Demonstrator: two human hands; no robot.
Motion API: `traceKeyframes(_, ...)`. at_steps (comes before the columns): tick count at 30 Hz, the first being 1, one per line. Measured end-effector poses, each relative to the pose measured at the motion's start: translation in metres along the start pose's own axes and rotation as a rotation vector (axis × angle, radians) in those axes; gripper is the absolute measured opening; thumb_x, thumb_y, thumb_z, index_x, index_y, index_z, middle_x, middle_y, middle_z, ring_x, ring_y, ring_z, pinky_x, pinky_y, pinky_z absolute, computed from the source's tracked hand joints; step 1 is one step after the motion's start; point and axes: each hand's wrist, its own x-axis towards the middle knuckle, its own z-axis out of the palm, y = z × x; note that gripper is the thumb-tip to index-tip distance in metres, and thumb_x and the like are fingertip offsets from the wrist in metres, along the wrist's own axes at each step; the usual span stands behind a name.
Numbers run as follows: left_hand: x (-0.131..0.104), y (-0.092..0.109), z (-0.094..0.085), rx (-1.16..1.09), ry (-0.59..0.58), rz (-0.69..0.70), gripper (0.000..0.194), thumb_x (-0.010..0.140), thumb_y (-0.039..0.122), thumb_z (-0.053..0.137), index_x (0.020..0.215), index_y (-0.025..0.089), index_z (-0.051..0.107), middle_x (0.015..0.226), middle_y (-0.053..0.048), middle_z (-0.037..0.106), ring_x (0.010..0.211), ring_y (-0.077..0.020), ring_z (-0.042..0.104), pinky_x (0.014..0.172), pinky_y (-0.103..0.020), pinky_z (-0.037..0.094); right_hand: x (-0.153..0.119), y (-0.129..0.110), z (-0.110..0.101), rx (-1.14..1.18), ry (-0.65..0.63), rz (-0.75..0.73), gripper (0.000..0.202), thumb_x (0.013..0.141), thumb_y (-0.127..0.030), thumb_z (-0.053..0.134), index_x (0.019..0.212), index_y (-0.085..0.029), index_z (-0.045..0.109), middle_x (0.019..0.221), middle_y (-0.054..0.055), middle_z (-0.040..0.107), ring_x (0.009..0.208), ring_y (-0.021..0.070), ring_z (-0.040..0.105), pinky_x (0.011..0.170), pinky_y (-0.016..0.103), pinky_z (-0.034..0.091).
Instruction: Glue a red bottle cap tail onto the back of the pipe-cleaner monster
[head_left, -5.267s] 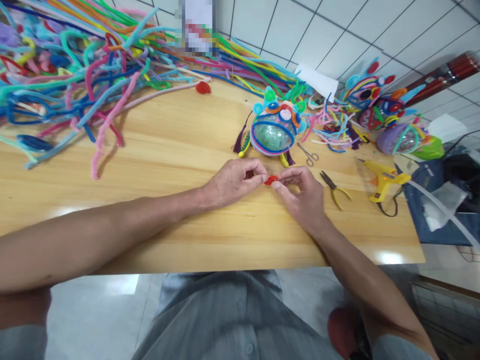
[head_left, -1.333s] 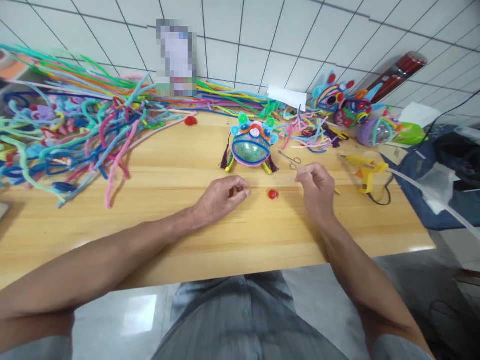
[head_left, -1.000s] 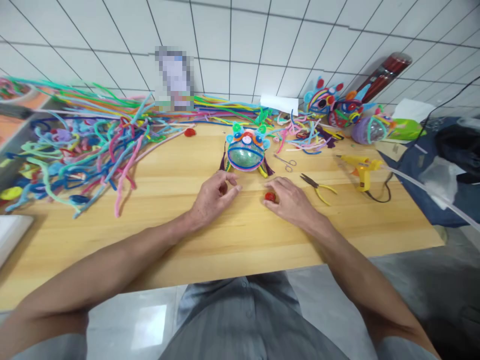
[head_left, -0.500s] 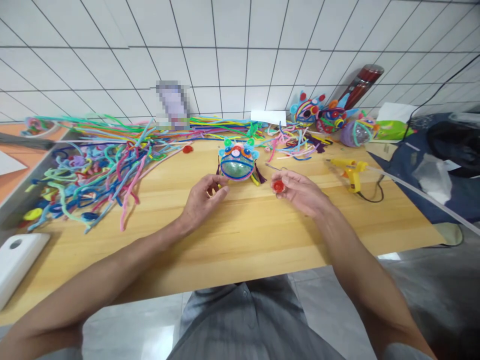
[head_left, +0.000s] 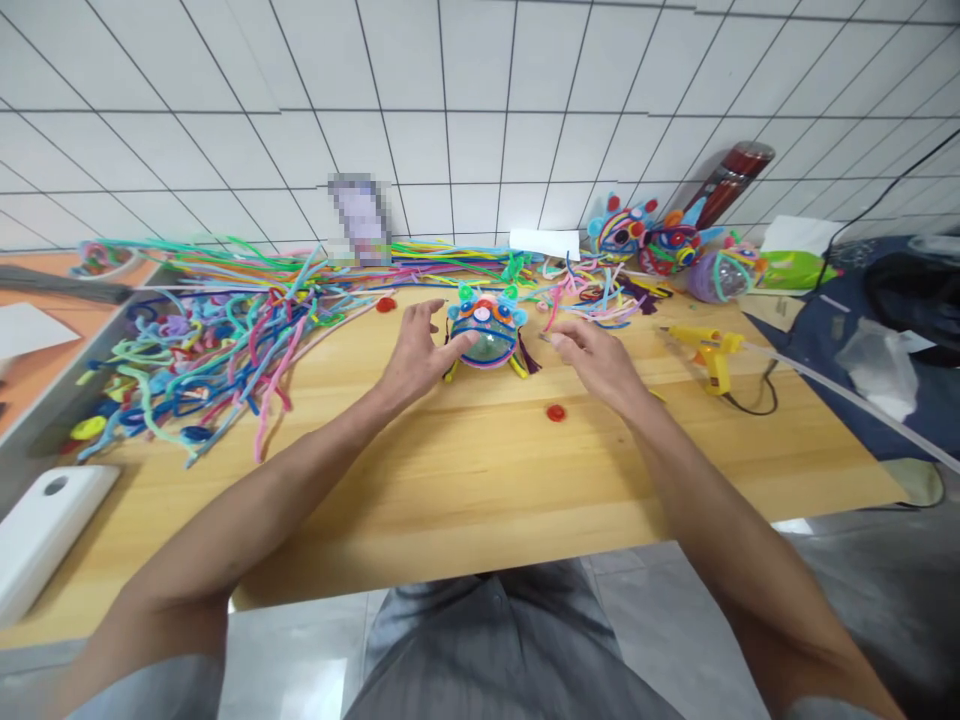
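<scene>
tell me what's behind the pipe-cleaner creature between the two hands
Behind the pipe-cleaner creature, long multicoloured pipe cleaners lie along the foot of the white tiled wall, with a tangled green piece just beyond it. The tabletop directly behind its body is hidden.

Between my forearms point(head_left: 315, 455), my left hand point(head_left: 420, 350) and my right hand point(head_left: 602, 370) have room to draw back to the front edge of the table point(head_left: 450, 480), skirting one red disc point(head_left: 556, 413). Between them the round figure point(head_left: 487, 343) blocks a straight crossing, heaped pipe cleaners point(head_left: 225, 345) crowd the back left, and a yellow glue gun point(head_left: 711, 352) lies in the way toward the right edge.
</scene>
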Motion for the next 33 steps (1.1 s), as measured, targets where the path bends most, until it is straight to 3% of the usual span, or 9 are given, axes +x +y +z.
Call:
traceKeyframes(3,0.016,-0.006,-0.001,-0.073,-0.194,-0.124,0.08,0.079,0.063,0.083,0.14,0.016,0.06,0.138,-0.017,0.067,0.097,-0.0231,0.069,0.083,-0.039,0.059,0.032,-0.002,0.014,0.232,-0.103,0.079,0.041,0.095,-0.063,0.058,0.099,-0.023,0.071,0.106,0.006,0.077,0.086,0.0216,0.067,0.083,0.037,0.053)
traceKeyframes(6,0.025,-0.011,-0.001,-0.213,-0.335,-0.12,0.074,0.075,0.059,0.086,0.13,0.016,0.065,0.123,-0.014,0.073,0.083,-0.0189,0.069,0.071,-0.032,0.057,0.049,-0.001,0.032,0.417,-0.172,0.085,0.058,0.086,-0.081,0.062,0.093,-0.024,0.068,0.103,0.005,0.076,0.094,0.0228,0.065,0.083,0.035,0.053)
traceKeyframes(11,0.009,-0.006,-0.01,-0.304,-0.285,0.026,0.063,0.072,0.035,0.087,0.127,0.021,0.059,0.14,-0.011,0.065,0.076,-0.0109,0.067,0.059,-0.024,0.054,0.029,-0.011,0.044,0.584,-0.215,0.139,0.067,0.077,-0.092,0.067,0.095,-0.028,0.065,0.092,0.001,0.071,0.089,0.0224,0.067,0.078,0.035,0.055)
traceKeyframes(13,-0.007,-0.002,-0.019,-0.324,-0.306,0.055,0.07,0.075,0.029,0.083,0.138,0.024,0.053,0.144,-0.012,0.062,0.076,-0.0104,0.069,0.063,-0.025,0.057,0.011,-0.017,0.042,0.567,-0.205,0.094,0.064,0.081,-0.09,0.067,0.098,-0.028,0.065,0.096,0.002,0.073,0.09,0.0225,0.068,0.082,0.035,0.056)
traceKeyframes(15,-0.027,0.0,-0.029,-0.35,-0.332,0.066,0.076,0.081,0.03,0.08,0.149,0.027,0.045,0.143,-0.012,0.063,0.086,-0.0136,0.074,0.075,-0.029,0.063,-0.007,-0.022,0.037,0.522,-0.158,-0.025,0.059,0.089,-0.082,0.067,0.111,-0.028,0.069,0.116,0.004,0.076,0.108,0.0246,0.07,0.095,0.038,0.057)
traceKeyframes(18,-0.055,-0.001,-0.042,-0.399,-0.389,0.069,0.07,0.091,0.038,0.075,0.152,0.032,0.042,0.16,-0.014,0.049,0.118,-0.0236,0.075,0.1,-0.04,0.063,-0.029,-0.022,0.03,0.397,-0.109,-0.244,0.05,0.098,-0.07,0.065,0.124,-0.027,0.07,0.145,0.01,0.068,0.136,0.0286,0.063,0.114,0.045,0.05)
traceKeyframes(22,-0.076,-0.005,-0.043,-0.368,-0.419,0.04,0.077,0.093,0.05,0.077,0.157,0.033,0.038,0.164,-0.017,0.045,0.141,-0.0333,0.063,0.115,-0.053,0.056,-0.049,-0.016,0.028,0.208,-0.144,-0.436,0.053,0.097,-0.072,0.063,0.124,-0.026,0.072,0.147,0.015,0.067,0.141,0.0339,0.061,0.12,0.054,0.046)
traceKeyframes(28,-0.069,-0.002,-0.023,-0.296,-0.307,0.011,0.086,0.092,0.066,0.072,0.16,0.024,0.04,0.162,-0.021,0.047,0.147,-0.0357,0.054,0.115,-0.053,0.054,-0.055,-0.019,0.03,0.16,-0.12,-0.488,0.043,0.102,-0.06,0.063,0.129,-0.027,0.07,0.143,0.014,0.07,0.136,0.0329,0.065,0.116,0.054,0.05)
traceKeyframes(33,-0.044,0.0,-0.023,-0.091,-0.207,-0.049,0.073,0.097,0.07,0.062,0.151,0.021,0.058,0.151,-0.018,0.058,0.129,-0.0309,0.065,0.112,-0.05,0.055,-0.057,-0.023,0.004,0.114,0.005,-0.315,0.02,0.097,-0.042,0.07,0.111,-0.029,0.073,0.119,0.008,0.077,0.117,0.0315,0.071,0.104,0.051,0.055)
